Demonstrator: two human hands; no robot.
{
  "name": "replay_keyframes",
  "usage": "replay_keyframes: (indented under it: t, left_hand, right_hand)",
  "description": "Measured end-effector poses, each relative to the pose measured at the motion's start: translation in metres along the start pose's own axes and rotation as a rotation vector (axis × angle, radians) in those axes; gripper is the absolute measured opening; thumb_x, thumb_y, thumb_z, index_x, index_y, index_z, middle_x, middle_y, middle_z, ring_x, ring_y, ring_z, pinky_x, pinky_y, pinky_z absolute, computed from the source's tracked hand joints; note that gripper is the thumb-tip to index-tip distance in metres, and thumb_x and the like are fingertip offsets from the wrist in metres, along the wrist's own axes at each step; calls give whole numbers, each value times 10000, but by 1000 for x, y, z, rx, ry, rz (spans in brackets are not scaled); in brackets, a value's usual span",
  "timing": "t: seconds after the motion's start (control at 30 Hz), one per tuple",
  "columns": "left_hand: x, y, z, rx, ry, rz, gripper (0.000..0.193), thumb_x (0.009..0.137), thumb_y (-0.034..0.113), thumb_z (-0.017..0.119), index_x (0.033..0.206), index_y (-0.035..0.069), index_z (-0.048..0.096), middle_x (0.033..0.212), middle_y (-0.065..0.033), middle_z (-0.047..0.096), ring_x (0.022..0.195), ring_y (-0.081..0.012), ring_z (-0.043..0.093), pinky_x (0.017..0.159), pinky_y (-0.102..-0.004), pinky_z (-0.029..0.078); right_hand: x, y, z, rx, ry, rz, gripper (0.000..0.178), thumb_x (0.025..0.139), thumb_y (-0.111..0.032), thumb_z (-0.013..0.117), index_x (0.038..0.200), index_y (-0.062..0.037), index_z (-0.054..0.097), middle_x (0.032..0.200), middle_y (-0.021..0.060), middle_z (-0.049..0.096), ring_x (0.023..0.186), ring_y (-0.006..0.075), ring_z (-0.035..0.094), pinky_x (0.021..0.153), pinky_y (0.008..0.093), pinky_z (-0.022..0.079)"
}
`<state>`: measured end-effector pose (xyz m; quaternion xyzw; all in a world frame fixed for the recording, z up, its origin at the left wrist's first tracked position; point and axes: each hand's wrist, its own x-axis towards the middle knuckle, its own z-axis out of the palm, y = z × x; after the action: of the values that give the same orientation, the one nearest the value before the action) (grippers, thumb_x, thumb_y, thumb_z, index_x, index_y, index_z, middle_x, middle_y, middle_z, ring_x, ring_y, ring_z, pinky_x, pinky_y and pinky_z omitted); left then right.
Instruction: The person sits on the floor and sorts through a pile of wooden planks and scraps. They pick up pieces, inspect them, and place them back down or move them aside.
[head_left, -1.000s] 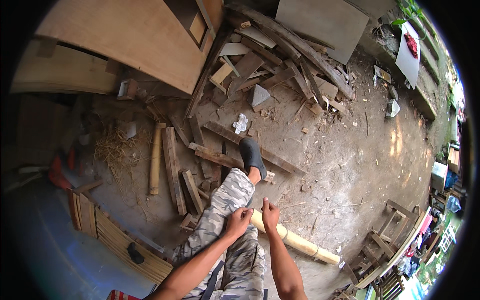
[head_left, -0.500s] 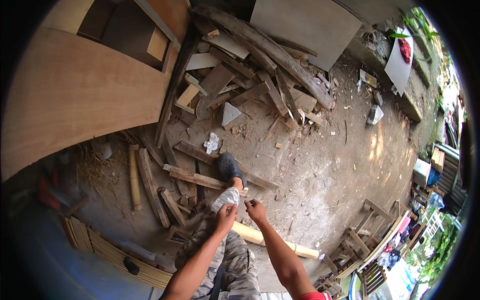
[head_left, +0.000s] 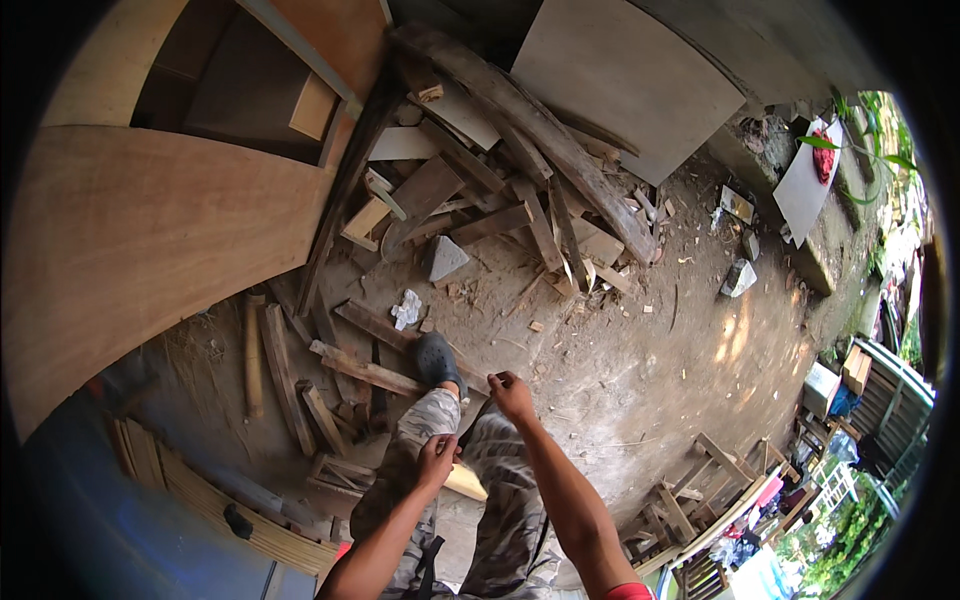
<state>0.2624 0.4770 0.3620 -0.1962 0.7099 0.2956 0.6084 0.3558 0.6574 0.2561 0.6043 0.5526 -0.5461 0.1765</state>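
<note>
My left hand (head_left: 437, 460) is closed above my thigh, its thumb and fingers pinched together; what sits between them, if anything, is too small to make out. Farther forward, my right hand (head_left: 511, 396) is also closed, fingers curled in, its contents hidden. The two hands are apart. Just below and right of my left hand, a pale bamboo pole (head_left: 466, 482) shows between my legs in camouflage trousers. A dark clog (head_left: 437, 358) on my foot is among wooden battens (head_left: 369, 367) on the dirt floor.
Ahead lies a heap of old planks (head_left: 520, 150) with a grey concrete chunk (head_left: 447, 258) before it. A plywood cabinet (head_left: 160, 220) stands at left. A grey sheet (head_left: 625, 85) leans at the back. Broken wooden frames (head_left: 690, 500) and clutter line the right.
My right hand has moved forward and my left hand has come back, widening the gap between them. My other leg has swung forward, covering much of the bamboo pole. The view has shifted slightly.
</note>
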Motion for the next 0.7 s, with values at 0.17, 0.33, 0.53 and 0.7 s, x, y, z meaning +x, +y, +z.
replay_keyframes:
  t: [0.17,0.33,0.53,0.7]
  left_hand:
    - [5,20,38,-117,30,-65,281,954,341,611,1079,88,608,849,-22,677,672,-108,631,552,-252,473]
    - [25,64,72,-165,6,-61,301,954,365,612,1097,100,604,862,-15,676,709,-103,634,578,-243,479]
    - [51,152,123,-317,65,165,338,989,341,568,1162,51,589,950,-56,673,769,-121,639,678,-252,506]
    - [88,151,180,-231,-186,300,325,1002,269,573,1214,25,542,974,-59,668,846,-123,640,737,-249,498]
  right_hand:
    - [34,-14,-70,-190,41,-64,390,909,-385,631,995,-9,691,920,207,711,932,372,686,801,415,523]
    - [93,-9,-106,-366,-36,-61,456,895,-457,586,1062,-41,672,1022,247,686,1013,424,646,881,480,511]
    - [186,-34,-129,-590,-192,-77,472,895,-471,509,1148,-106,669,1097,267,659,1052,446,623,911,521,496]
    - [276,-54,-165,-573,-55,-117,460,881,-446,556,1203,-124,623,1086,251,671,1046,427,634,906,520,501]
